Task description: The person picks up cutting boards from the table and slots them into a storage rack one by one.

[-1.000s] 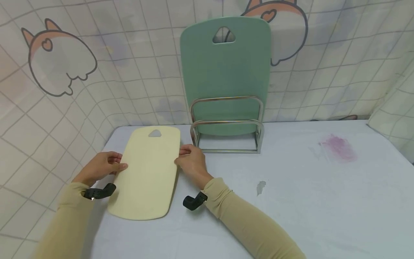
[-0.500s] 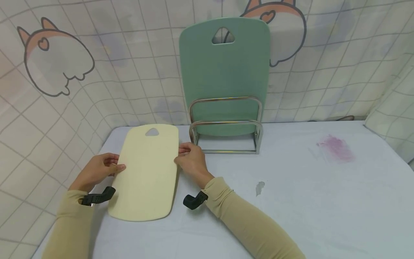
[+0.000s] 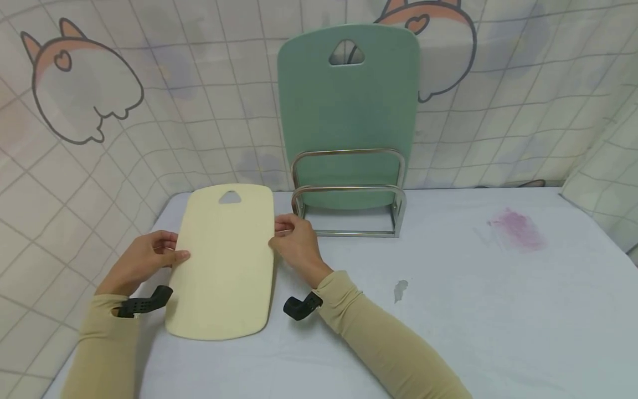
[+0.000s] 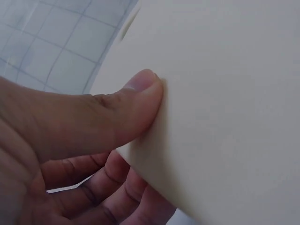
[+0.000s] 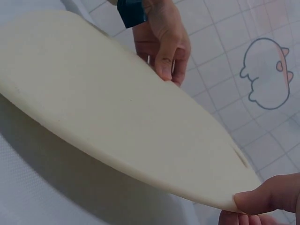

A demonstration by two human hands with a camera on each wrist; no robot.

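A cream cutting board (image 3: 221, 266) with a triangular handle hole is tilted over the left part of the table, its far end raised and its near end low at the cloth. My left hand (image 3: 144, 259) pinches the left edge, thumb on top and fingers beneath, as the left wrist view shows with the thumb (image 4: 126, 110) on the board's face. On the opposite edge my right hand (image 3: 299, 244) grips with its thumb (image 5: 262, 194) on the face and fingers under. A green cutting board (image 3: 349, 100) stands upright in a metal rack (image 3: 349, 188) behind my right hand.
The white-covered table (image 3: 473, 310) carries a pink stain (image 3: 520, 228) and a small grey mark (image 3: 400, 290). A tiled-pattern curtain (image 3: 209, 111) with cartoon animal prints closes off the back and both sides.
The cream board's far end has risen and shifted slightly left, both hands moving with it. The green board and rack stay where they were.
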